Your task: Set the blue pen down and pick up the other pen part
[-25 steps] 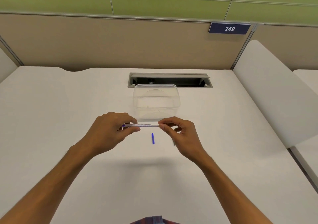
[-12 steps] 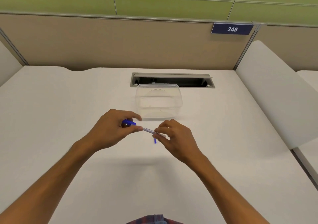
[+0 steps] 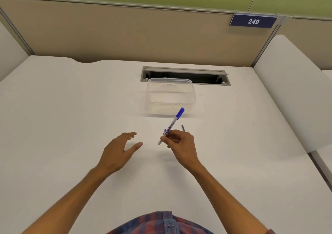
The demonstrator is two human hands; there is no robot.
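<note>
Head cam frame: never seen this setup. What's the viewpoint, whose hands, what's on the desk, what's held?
There is no machine here: a person works with two bare hands, and one wide-angle camera worn on the head looks forward and down, so both forearms enter from the bottom edge.

The right hand pinches a white pen with a blue cap, cap end pointing up and away. The left hand is spread with relaxed fingers and holds nothing.

On the white desk a clear plastic tub stands past the hands, in front of a grey cable slot. A thin dark blue stick lies just beyond the right hand, and a small blue piece shows beside the pen; what these two are is too small to tell. A sign reading 249 hangs on the beige partition.
</note>
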